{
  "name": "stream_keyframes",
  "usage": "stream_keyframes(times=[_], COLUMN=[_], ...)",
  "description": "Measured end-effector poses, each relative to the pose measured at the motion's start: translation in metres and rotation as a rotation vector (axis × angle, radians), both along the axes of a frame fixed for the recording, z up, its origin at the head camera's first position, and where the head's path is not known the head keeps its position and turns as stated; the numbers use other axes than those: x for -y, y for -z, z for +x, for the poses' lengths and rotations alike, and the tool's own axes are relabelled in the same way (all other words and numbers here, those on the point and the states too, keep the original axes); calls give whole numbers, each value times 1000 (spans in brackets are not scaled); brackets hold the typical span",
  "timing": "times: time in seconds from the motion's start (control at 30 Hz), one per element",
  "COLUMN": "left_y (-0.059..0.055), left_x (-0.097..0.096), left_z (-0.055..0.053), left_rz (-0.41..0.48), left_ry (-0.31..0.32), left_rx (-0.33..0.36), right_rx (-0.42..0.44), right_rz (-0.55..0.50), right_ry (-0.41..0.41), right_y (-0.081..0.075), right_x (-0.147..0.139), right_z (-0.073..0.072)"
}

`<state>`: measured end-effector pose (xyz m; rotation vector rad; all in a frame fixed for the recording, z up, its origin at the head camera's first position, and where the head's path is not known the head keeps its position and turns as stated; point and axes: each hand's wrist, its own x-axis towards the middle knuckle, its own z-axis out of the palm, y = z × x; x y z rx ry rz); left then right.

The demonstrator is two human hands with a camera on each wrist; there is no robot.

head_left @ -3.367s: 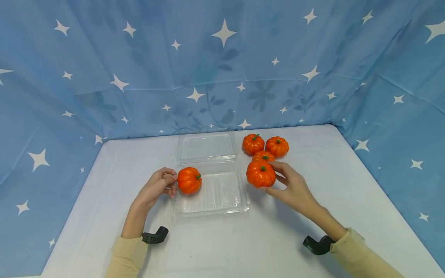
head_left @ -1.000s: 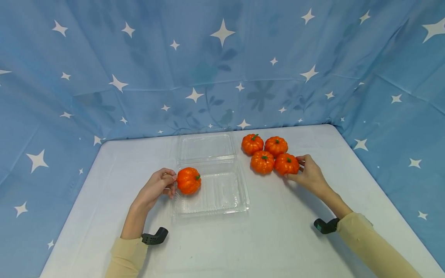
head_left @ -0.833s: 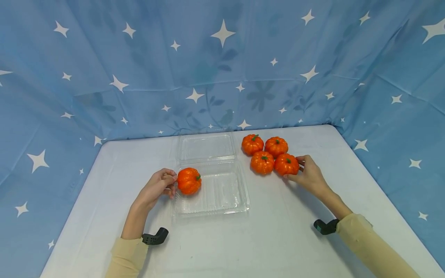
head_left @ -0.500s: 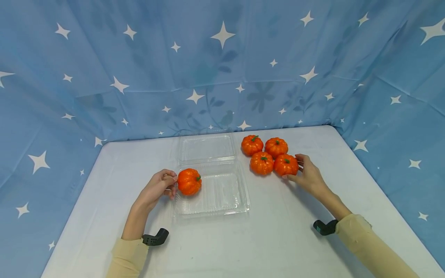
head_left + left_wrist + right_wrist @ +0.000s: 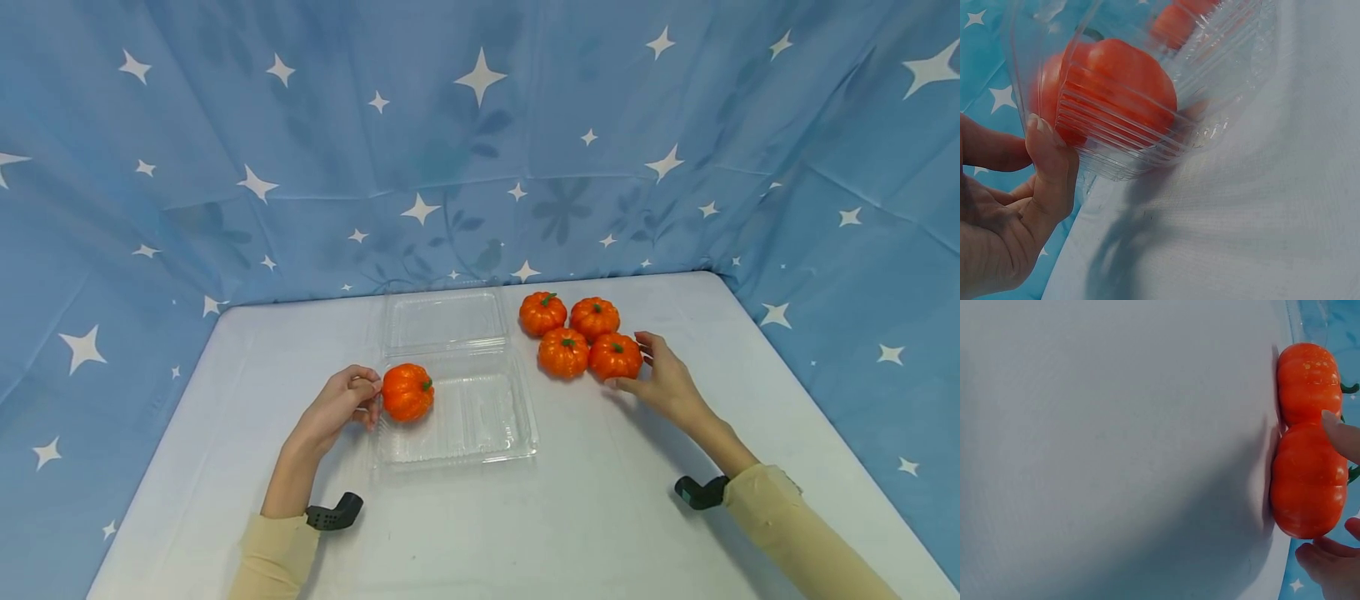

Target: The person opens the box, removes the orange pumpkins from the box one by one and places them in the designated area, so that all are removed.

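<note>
My left hand (image 5: 341, 400) pinches the left rim of an open clear plastic clamshell container (image 5: 480, 417) between thumb and fingers. Inside the container, at its left side, sits an orange toy pumpkin (image 5: 407, 392) with a green stem; its ribs show through the clear wall in the left wrist view. My right hand (image 5: 663, 379) is spread loosely around the right side of another pumpkin (image 5: 616, 357) on the table. In the right wrist view the thumb (image 5: 1340, 434) overlaps that pumpkin's upper edge, while the other fingers (image 5: 1325, 559) lie just below it.
Three more pumpkins cluster against it: one at front left (image 5: 563, 352), one at back left (image 5: 542, 314), one at back right (image 5: 595, 318). The container's lid (image 5: 447, 319) lies folded back. A blue star-patterned curtain (image 5: 480, 167) surrounds the white table (image 5: 465, 533).
The right hand has carried a pumpkin from beside the container rightward and set it on the table by the others. Its fingers have since loosened slightly. The left hand stays on the container rim.
</note>
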<state>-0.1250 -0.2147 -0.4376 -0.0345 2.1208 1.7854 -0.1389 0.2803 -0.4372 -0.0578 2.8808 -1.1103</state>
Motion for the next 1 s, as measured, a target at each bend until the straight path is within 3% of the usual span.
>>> stream_keyframes(times=[0.3, 0.57, 0.73, 1.0], left_y=[0, -1, -2, -5], left_x=[2, 0, 0, -2], left_z=[0, -1, -1, -1], left_rz=[7, 11, 11, 14], left_ry=[3, 2, 3, -5], left_rx=[4, 0, 2, 8], right_rx=[-82, -213, -206, -162], right_rz=[7, -15, -64, -121], right_ry=[4, 9, 6, -64], right_y=[-9, -25, -38, -47], right_x=[11, 29, 45, 68], right_z=[3, 12, 16, 18])
